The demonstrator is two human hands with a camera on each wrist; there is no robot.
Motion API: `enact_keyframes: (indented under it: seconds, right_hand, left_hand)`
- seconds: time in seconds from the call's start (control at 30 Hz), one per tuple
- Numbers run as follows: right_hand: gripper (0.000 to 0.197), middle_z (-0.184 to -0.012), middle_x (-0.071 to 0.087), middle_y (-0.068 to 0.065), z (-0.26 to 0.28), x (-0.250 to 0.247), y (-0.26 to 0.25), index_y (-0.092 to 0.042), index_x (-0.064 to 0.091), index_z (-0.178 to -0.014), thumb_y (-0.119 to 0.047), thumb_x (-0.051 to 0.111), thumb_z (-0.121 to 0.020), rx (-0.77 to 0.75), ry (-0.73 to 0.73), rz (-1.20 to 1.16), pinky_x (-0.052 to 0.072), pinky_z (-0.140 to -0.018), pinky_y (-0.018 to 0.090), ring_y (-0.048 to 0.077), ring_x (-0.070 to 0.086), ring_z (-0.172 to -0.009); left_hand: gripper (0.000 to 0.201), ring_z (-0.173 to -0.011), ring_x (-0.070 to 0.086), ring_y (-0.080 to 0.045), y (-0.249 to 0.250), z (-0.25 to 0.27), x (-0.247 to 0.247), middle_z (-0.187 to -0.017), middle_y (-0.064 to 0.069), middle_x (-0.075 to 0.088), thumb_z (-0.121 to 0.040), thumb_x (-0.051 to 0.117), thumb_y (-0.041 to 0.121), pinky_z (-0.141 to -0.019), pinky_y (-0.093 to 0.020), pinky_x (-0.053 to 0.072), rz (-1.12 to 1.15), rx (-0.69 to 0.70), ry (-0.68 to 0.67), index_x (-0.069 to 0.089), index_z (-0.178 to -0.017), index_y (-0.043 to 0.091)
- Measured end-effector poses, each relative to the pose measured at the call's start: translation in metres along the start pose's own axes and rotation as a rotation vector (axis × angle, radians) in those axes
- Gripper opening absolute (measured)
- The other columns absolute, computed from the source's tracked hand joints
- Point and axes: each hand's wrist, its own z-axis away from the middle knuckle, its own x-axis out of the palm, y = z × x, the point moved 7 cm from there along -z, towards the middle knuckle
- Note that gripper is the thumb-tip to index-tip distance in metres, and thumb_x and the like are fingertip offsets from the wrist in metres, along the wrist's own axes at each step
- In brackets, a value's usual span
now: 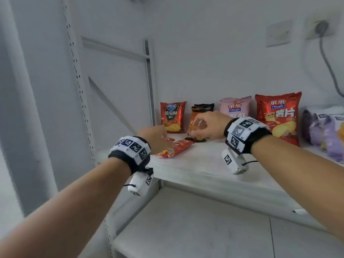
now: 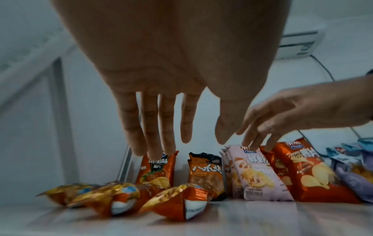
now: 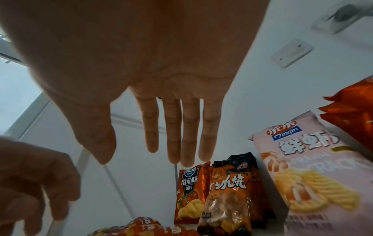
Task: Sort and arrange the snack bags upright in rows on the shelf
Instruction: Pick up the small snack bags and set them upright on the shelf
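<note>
Several small red snack bags (image 1: 176,148) (image 2: 177,202) (image 3: 145,226) lie flat at the left front of the white shelf (image 1: 204,168). My left hand (image 1: 163,140) (image 2: 187,143) hovers over them, fingers straight, holding nothing. Upright along the back wall stand a red tomato chip bag (image 1: 173,117) (image 3: 190,194), an orange-black bag (image 1: 202,109) (image 2: 206,174), a pink prawn cracker bag (image 1: 235,107) (image 3: 315,175) and a large red chip bag (image 1: 278,118) (image 2: 302,170). My right hand (image 1: 199,127) (image 3: 143,158) is empty in front of the orange-black bag, fingers extended.
Purple bags (image 1: 325,135) (image 2: 353,172) crowd the shelf's right end. A perforated upright post (image 1: 78,81) borders the shelf on the left. A lower shelf (image 1: 186,229) lies beneath. A cable (image 1: 327,62) hangs from a wall socket at upper right.
</note>
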Motion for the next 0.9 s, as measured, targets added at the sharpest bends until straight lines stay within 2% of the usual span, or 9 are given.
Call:
enact_keyframes:
  seconds: [0.17, 0.27, 0.33, 0.47, 0.57, 0.67, 0.73, 0.8, 0.9]
  right_hand:
    - [0.045, -0.124, 0.070, -0.001, -0.033, 0.014, 0.016, -0.024, 0.068, -0.126, -0.052, 0.073, -0.091, 0.036, -0.028, -0.066, 0.050, -0.093, 0.031, 0.017, 0.064, -0.110]
    - [0.045, -0.125, 0.070, -0.001, -0.048, 0.015, 0.027, -0.023, 0.070, -0.125, -0.053, 0.072, -0.091, 0.068, -0.004, -0.105, 0.048, -0.092, 0.030, 0.017, 0.063, -0.114]
    - [0.045, -0.126, 0.069, 0.000, -0.054, 0.017, 0.036, -0.023, 0.070, -0.123, -0.054, 0.073, -0.090, 0.105, 0.028, -0.158, 0.048, -0.092, 0.030, 0.016, 0.063, -0.114]
    - [0.055, -0.123, 0.067, -0.003, -0.061, 0.022, 0.059, -0.019, 0.065, -0.130, -0.059, 0.067, -0.092, 0.208, 0.108, -0.276, 0.047, -0.079, 0.025, 0.011, 0.064, -0.101]
    - [0.058, -0.123, 0.071, 0.000, -0.065, 0.027, 0.076, -0.014, 0.066, -0.132, -0.059, 0.064, -0.094, 0.283, 0.156, -0.442, 0.054, -0.086, 0.032, 0.019, 0.070, -0.108]
    - [0.041, -0.115, 0.077, 0.009, -0.064, 0.027, 0.079, -0.010, 0.072, -0.121, -0.044, 0.067, -0.099, 0.277, 0.193, -0.768, 0.062, -0.087, 0.032, 0.025, 0.076, -0.102]
    - [0.032, -0.110, 0.079, 0.014, -0.062, 0.021, 0.079, -0.005, 0.072, -0.120, -0.030, 0.066, -0.101, 0.243, 0.243, -0.934, 0.064, -0.088, 0.039, 0.029, 0.077, -0.101]
    - [0.025, -0.101, 0.081, 0.012, -0.060, 0.013, 0.082, -0.003, 0.072, -0.117, -0.021, 0.067, -0.101, 0.209, 0.299, -0.984, 0.066, -0.077, 0.034, 0.027, 0.079, -0.092]
    - [0.009, -0.089, 0.081, 0.006, -0.052, 0.005, 0.091, -0.009, 0.072, -0.102, -0.015, 0.074, -0.096, 0.206, 0.399, -0.970, 0.064, -0.066, 0.027, 0.019, 0.079, -0.079]
  left_hand:
    - [0.050, -0.078, 0.063, -0.019, 0.011, -0.059, 0.050, -0.086, 0.001, 0.066, -0.086, 0.061, 0.071, -0.070, -0.033, 0.051, -0.223, -0.014, -0.312, 0.060, -0.082, 0.021]
    - [0.042, -0.077, 0.062, -0.019, 0.006, -0.077, 0.060, -0.082, 0.003, 0.062, -0.083, 0.071, 0.060, -0.074, -0.035, 0.052, -0.313, 0.004, -0.339, 0.056, -0.080, 0.021]
    - [0.039, -0.071, 0.063, -0.018, 0.003, -0.087, 0.058, -0.079, 0.003, 0.064, -0.083, 0.074, 0.054, -0.067, -0.031, 0.053, -0.289, 0.018, -0.330, 0.055, -0.076, 0.021]
    - [0.029, -0.060, 0.075, -0.016, 0.001, -0.102, 0.040, -0.077, -0.001, 0.076, -0.093, 0.070, 0.043, -0.068, -0.031, 0.065, 0.193, 0.022, -0.265, 0.067, -0.090, 0.014]
    - [0.015, -0.053, 0.069, 0.000, 0.018, -0.113, 0.023, -0.075, 0.009, 0.073, -0.097, 0.070, 0.028, -0.051, -0.014, 0.054, 0.509, 0.155, -0.168, 0.065, -0.089, 0.017]
    - [0.006, -0.068, 0.073, -0.001, 0.039, -0.117, 0.018, -0.083, 0.007, 0.079, -0.098, 0.070, 0.021, -0.058, -0.012, 0.053, 0.765, 0.282, -0.147, 0.069, -0.097, 0.027]
    - [0.015, -0.085, 0.077, -0.008, 0.051, -0.122, 0.020, -0.099, 0.004, 0.080, -0.097, 0.071, 0.020, -0.070, -0.019, 0.060, 0.888, 0.328, -0.157, 0.068, -0.108, 0.030]
    - [0.030, -0.094, 0.078, -0.018, 0.060, -0.130, 0.025, -0.105, -0.001, 0.080, -0.095, 0.074, 0.017, -0.084, -0.034, 0.064, 0.980, 0.332, -0.162, 0.063, -0.122, 0.024]
    - [0.053, -0.093, 0.078, -0.020, 0.071, -0.141, 0.030, -0.109, -0.004, 0.077, -0.087, 0.083, 0.025, -0.088, -0.045, 0.064, 1.023, 0.310, -0.127, 0.054, -0.131, 0.019]
